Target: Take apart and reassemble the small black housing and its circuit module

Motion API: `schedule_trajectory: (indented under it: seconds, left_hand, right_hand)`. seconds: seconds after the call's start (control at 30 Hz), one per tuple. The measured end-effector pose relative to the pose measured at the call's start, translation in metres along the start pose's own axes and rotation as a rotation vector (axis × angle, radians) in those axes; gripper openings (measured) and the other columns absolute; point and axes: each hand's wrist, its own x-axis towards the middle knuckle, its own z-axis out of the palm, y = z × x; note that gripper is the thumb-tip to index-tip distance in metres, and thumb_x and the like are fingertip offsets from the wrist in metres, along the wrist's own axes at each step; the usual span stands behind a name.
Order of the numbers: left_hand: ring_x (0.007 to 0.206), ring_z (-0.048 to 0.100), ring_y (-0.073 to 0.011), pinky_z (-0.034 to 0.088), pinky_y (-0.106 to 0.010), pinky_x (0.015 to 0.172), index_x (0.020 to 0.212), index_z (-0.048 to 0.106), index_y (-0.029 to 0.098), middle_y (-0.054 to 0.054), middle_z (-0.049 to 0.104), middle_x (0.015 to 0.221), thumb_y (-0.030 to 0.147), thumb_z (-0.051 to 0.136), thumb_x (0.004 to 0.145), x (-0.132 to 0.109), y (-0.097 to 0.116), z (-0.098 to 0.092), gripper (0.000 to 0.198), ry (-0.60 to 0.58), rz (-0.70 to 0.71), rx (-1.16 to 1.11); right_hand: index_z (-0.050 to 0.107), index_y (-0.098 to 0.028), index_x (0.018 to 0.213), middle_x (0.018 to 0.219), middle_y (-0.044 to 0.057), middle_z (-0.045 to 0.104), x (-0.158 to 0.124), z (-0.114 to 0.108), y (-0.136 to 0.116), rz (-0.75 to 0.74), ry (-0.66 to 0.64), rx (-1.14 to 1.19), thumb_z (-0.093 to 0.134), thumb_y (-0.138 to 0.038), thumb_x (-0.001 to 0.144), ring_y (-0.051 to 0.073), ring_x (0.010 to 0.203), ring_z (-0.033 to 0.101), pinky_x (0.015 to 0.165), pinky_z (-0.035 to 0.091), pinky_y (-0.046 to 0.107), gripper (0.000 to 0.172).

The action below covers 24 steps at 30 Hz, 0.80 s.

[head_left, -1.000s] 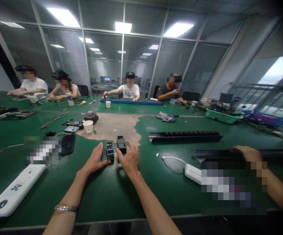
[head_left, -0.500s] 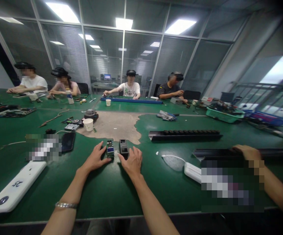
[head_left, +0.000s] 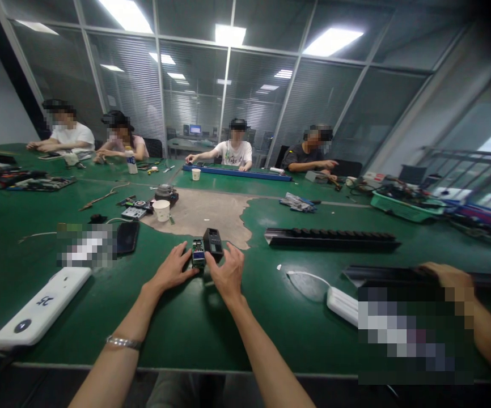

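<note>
My left hand grips a small green circuit board with a dark blue display on its face. Its fingers lie along the board's left side, and the thumb is at the near end. Close by on the right, my right hand has its thumb and fingers around a black plastic housing with square openings. The housing is tilted and raised a little at the far end of the board. Whether the two parts touch, I cannot tell.
A white power strip and a dark phone are on the left. Beyond my hands stands a paper cup. A black rail lies to the right, near another person's hand. Several people sit across the table.
My right hand has lifted and tilted the housing and brought it left, closer to the board. The left hand stays around the board. The view has shifted slightly.
</note>
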Motion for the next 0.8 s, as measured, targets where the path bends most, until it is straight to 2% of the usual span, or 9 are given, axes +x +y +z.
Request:
schedule_trajectory:
  seconds: [0.2,0.27,0.43,0.53,0.67,0.8]
  left_hand:
    - [0.158,0.032,-0.0413,0.031,-0.061,0.126,0.151,0.055,0.020,-0.020,0.036,0.170,0.053,0.068,0.096,-0.001,0.001,0.000,0.066,0.015,-0.008,-0.037]
    - [0.158,0.031,-0.0410,0.030,-0.061,0.127,0.153,0.051,0.020,-0.020,0.037,0.169,0.053,0.068,0.095,-0.001,0.000,0.001,0.069,0.024,-0.009,-0.058]
    - [0.159,0.029,-0.0440,0.028,-0.063,0.128,0.166,0.024,0.009,-0.027,0.031,0.170,0.048,0.071,0.089,-0.001,-0.005,0.006,0.099,0.070,-0.033,-0.149]
    - [0.159,0.028,-0.0456,0.029,-0.065,0.127,0.169,0.009,0.009,-0.028,0.026,0.172,0.044,0.071,0.087,-0.001,-0.006,0.009,0.109,0.117,-0.010,-0.192]
    - [0.157,0.031,-0.0451,0.031,-0.067,0.125,0.170,-0.006,0.012,-0.028,0.028,0.170,0.037,0.069,0.085,-0.002,-0.008,0.012,0.116,0.151,0.054,-0.204]
    - [0.156,0.032,-0.0449,0.031,-0.066,0.125,0.168,-0.011,0.008,-0.030,0.026,0.170,0.031,0.062,0.088,-0.001,-0.009,0.013,0.111,0.145,0.070,-0.171]
  right_hand:
    - [0.080,-0.013,0.101,0.133,0.021,0.068,0.004,0.009,-0.034,0.036,-0.085,-0.025,0.073,-0.052,0.092,0.034,0.130,0.053,0.111,0.041,0.045,0.041]
    - [0.080,-0.013,0.102,0.133,0.020,0.067,0.004,0.011,-0.041,0.048,-0.110,-0.046,0.073,-0.051,0.091,0.035,0.130,0.052,0.109,0.042,0.046,0.040]
    - [0.081,-0.016,0.099,0.133,0.020,0.067,0.008,0.011,-0.050,0.055,-0.179,-0.116,0.075,-0.053,0.088,0.037,0.131,0.050,0.106,0.043,0.048,0.039]
    - [0.081,-0.015,0.100,0.136,0.021,0.065,0.006,0.012,-0.050,0.052,-0.192,-0.148,0.074,-0.054,0.088,0.038,0.132,0.048,0.106,0.043,0.049,0.041]
    - [0.080,-0.013,0.105,0.141,0.022,0.062,-0.002,0.017,-0.046,0.051,-0.216,-0.177,0.072,-0.056,0.088,0.039,0.135,0.046,0.108,0.041,0.051,0.047]
    - [0.079,-0.011,0.109,0.144,0.024,0.060,-0.010,0.021,-0.041,0.053,-0.264,-0.207,0.071,-0.056,0.089,0.040,0.137,0.045,0.110,0.038,0.053,0.050]
